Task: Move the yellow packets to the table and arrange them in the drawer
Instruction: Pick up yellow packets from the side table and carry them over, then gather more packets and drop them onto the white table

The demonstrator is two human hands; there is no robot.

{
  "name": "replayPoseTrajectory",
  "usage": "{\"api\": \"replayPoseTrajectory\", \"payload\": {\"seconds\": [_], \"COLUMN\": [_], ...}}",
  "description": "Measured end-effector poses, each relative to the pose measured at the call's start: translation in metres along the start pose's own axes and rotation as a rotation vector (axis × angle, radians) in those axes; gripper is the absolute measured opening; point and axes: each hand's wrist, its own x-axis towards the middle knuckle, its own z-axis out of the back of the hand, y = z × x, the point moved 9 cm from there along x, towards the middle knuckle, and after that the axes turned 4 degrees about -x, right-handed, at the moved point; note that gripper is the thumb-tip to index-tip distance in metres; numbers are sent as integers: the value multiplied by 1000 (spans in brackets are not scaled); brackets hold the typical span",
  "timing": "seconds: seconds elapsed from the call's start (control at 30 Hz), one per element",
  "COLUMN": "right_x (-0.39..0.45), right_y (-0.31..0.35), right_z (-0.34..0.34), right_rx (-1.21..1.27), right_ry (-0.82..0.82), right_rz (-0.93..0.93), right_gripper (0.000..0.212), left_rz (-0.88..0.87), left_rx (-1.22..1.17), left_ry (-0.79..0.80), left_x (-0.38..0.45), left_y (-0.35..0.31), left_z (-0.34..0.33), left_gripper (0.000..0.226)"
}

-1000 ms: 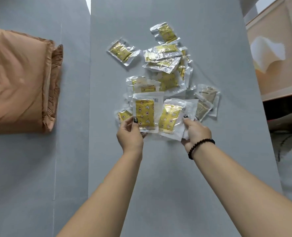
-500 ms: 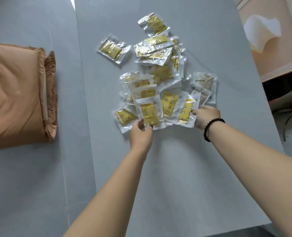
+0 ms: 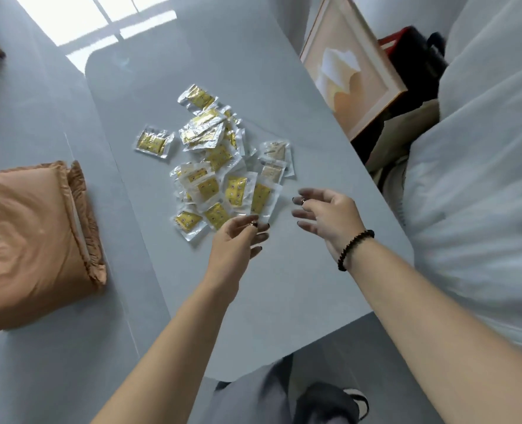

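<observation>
Yellow packets (image 3: 220, 166) heaped on bench (image 3: 284, 286), long axes mixed. Left hand (image 3: 235, 240) and right hand (image 3: 330, 218) empty, fingers loosely spread.

We see the scene in soft, even daylight. A bright window reflection glares off the glossy grey table (image 3: 284, 286) at the far left, washing that patch to near white. Shadows are faint and diffuse, only thin ones under the foil packets (image 3: 220, 166), whose wrappers glint. The right hand (image 3: 330, 218) shows motion blur at its fingers, and the left hand (image 3: 235, 243) is slightly smeared. The white bedding (image 3: 483, 179) on the right is streaked and soft. Straight edges bow towards the frame's borders from the wide lens.
</observation>
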Motion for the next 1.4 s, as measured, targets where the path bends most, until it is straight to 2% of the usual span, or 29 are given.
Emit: {"api": "replayPoseTrajectory", "payload": {"seconds": [0.13, 0.33, 0.57, 0.87, 1.13, 1.2, 1.4], "right_x": [-61, -138, -231, -383, -482, -497, -525], "right_y": [8, -10, -82, -188, -275, -302, -367], "right_z": [60, 184, 318, 484, 595, 619, 689], "right_rx": [59, 154, 390, 405, 621, 719, 943], "right_ry": [-2, -182, -351, -561, -855, -922, -1047], "right_rz": [90, 155, 192, 213, 189, 160, 76], "right_gripper": [22, 20, 23, 30, 20, 23, 23], "left_rz": [-75, -135, -161, -163, -102, -76, -5], "left_rx": [83, 259, 411, 527, 722, 764, 852], "left_ry": [169, 376, 554, 787, 1065, 1114, 1248], "left_x": [-63, -143, -240, -398, -511, -532, -584], "left_y": [-19, -2, 68, 187, 270, 294, 355], "left_z": [-63, -154, -254, -367, -471, -497, -580], "left_gripper": [26, 30, 32, 27, 29, 30, 29]}}
